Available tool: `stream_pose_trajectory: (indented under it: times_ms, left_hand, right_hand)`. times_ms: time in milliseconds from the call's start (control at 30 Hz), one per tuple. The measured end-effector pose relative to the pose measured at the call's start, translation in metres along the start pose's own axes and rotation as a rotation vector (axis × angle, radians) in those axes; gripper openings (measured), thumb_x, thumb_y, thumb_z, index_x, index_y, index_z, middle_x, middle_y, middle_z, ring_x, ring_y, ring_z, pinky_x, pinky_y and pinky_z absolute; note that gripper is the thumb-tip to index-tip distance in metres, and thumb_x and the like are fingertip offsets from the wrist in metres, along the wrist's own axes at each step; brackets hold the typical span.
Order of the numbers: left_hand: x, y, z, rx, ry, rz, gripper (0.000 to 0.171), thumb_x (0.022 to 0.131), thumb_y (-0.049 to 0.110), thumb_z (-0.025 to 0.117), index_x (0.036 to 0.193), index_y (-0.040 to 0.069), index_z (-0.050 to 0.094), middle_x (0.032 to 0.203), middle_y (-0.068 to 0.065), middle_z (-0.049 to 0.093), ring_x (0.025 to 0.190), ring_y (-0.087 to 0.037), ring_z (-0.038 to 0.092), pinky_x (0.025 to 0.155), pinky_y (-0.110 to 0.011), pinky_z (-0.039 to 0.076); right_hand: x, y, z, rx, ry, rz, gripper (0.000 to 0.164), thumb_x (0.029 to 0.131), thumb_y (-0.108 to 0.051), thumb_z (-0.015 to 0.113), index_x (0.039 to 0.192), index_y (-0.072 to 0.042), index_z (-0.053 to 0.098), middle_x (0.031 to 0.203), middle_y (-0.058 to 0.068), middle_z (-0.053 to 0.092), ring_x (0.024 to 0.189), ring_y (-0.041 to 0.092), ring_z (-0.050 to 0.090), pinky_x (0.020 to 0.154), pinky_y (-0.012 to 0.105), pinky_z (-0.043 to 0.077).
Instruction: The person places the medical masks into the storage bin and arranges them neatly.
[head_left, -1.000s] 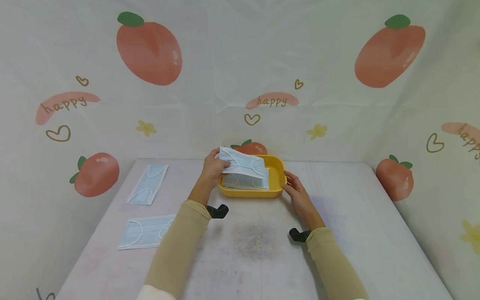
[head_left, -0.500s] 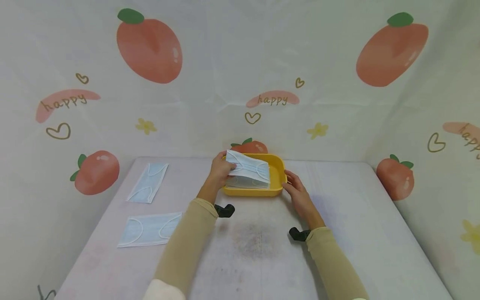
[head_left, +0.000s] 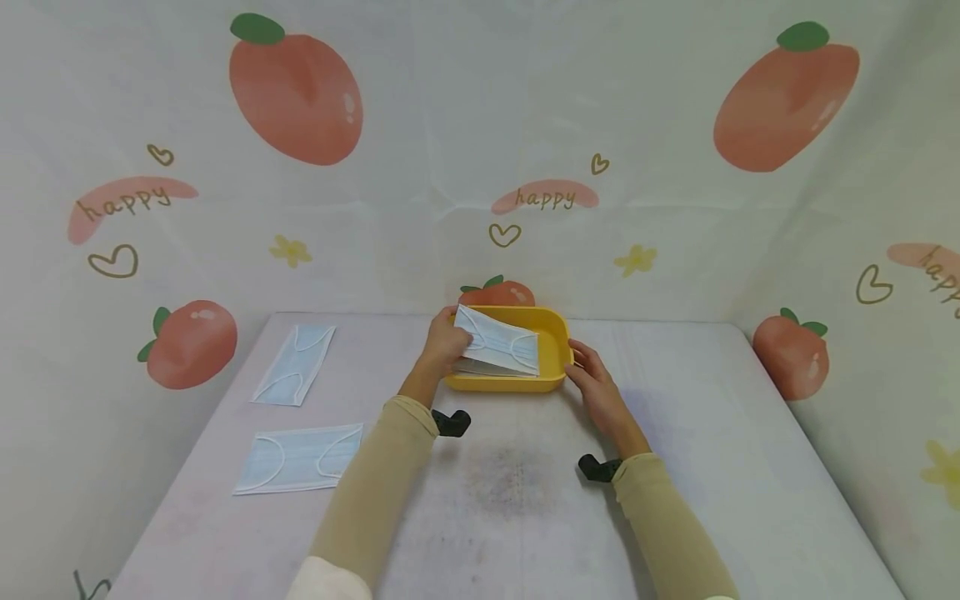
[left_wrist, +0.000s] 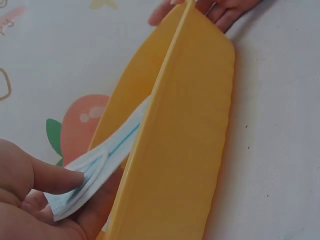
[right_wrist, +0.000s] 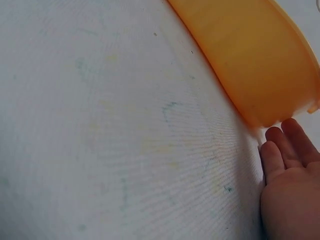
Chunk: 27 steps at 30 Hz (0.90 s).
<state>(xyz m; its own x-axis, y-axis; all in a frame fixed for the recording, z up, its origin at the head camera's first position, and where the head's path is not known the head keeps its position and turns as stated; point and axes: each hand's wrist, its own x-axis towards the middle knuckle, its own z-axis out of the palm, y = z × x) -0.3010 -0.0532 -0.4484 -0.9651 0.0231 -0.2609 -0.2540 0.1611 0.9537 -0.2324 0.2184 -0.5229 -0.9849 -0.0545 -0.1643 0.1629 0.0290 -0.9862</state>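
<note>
In the head view my left hand (head_left: 447, 340) pinches the left end of a pale blue face mask (head_left: 504, 340) between thumb and fingers. That mask slopes down to the right inside a yellow tray (head_left: 555, 385), and below it another mask's greyish surface partly shows. The left wrist view has the thumb on top of the held mask (left_wrist: 112, 150), near its ear loop, just inside the tray wall (left_wrist: 175, 135). My right hand (head_left: 597, 389) rests against the tray's right end from outside; its fingers (right_wrist: 295, 137) look nearly straight in the right wrist view.
Two more masks lie flat on the table's left side: a slanted one (head_left: 294, 365) at the back and a level one (head_left: 298, 459) nearer, beside my left sleeve (head_left: 375, 492). Behind the table (head_left: 517, 517) hangs a white cloth (head_left: 420, 108) printed with fruit.
My left hand has moved a little to the right with the mask and lowered it further into the tray, covering more of the mask beneath. The right hand stays at the tray's end.
</note>
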Motion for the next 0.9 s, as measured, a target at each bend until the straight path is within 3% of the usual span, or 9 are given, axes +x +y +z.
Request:
stream_pose_trajectory:
  times_ms: [233,400,500,633,767,900]
  left_hand:
    - [-0.003,-0.003,0.001,0.227,0.001,0.074,0.074,0.086,-0.012,0.041,0.157,0.007,0.028,0.156,-0.018,0.044,0.135,-0.032,0.044,0.114,-0.044,0.04]
    - [-0.005,-0.001,0.002,0.324,0.01,0.078,0.076,0.088,-0.009,0.042,0.159,0.01,0.022,0.155,-0.021,0.046,0.127,-0.036,0.052,0.087,-0.041,0.049]
    - [-0.007,0.002,0.003,0.363,0.038,0.092,0.076,0.089,-0.008,0.044,0.159,0.01,0.021,0.155,-0.021,0.046,0.134,-0.037,0.051,0.099,-0.044,0.053]
    - [-0.009,0.006,0.002,0.415,0.063,0.134,0.071,0.095,0.002,0.051,0.16,0.01,0.023,0.158,-0.02,0.04,0.148,-0.037,0.04,0.123,-0.053,0.035]
    - [-0.012,0.008,0.001,0.494,0.055,0.203,0.073,0.099,0.017,0.062,0.16,0.01,0.021,0.156,-0.021,0.038,0.146,-0.038,0.041,0.122,-0.053,0.036]
    - [-0.017,0.01,-0.001,0.558,0.05,0.258,0.076,0.1,0.022,0.065,0.161,0.01,0.021,0.155,-0.021,0.036,0.145,-0.039,0.04,0.121,-0.053,0.038]
  right_hand:
    - [-0.001,-0.001,0.0,-0.013,0.0,-0.001,0.054,0.108,-0.023,0.05,0.158,-0.024,0.032,0.168,0.01,0.027,0.153,0.03,0.028,0.13,0.05,0.021]
    - [-0.002,-0.001,-0.001,-0.019,-0.005,0.006,0.054,0.108,-0.025,0.049,0.159,-0.025,0.031,0.168,0.009,0.026,0.154,0.029,0.027,0.131,0.05,0.019]
    - [-0.002,-0.001,-0.001,-0.015,-0.006,0.006,0.054,0.108,-0.025,0.049,0.159,-0.025,0.031,0.169,0.009,0.025,0.154,0.029,0.027,0.131,0.05,0.019]
    - [-0.002,-0.001,-0.001,0.013,-0.015,-0.003,0.055,0.108,-0.023,0.049,0.16,-0.023,0.029,0.169,0.01,0.024,0.154,0.029,0.026,0.131,0.049,0.018]
    - [-0.002,0.0,-0.001,0.055,-0.033,-0.029,0.056,0.108,-0.02,0.048,0.16,-0.019,0.028,0.169,0.012,0.023,0.154,0.03,0.025,0.131,0.048,0.018]
    - [-0.002,0.0,-0.001,0.058,-0.03,-0.029,0.056,0.108,-0.02,0.049,0.16,-0.02,0.029,0.169,0.012,0.023,0.153,0.029,0.025,0.131,0.047,0.019]
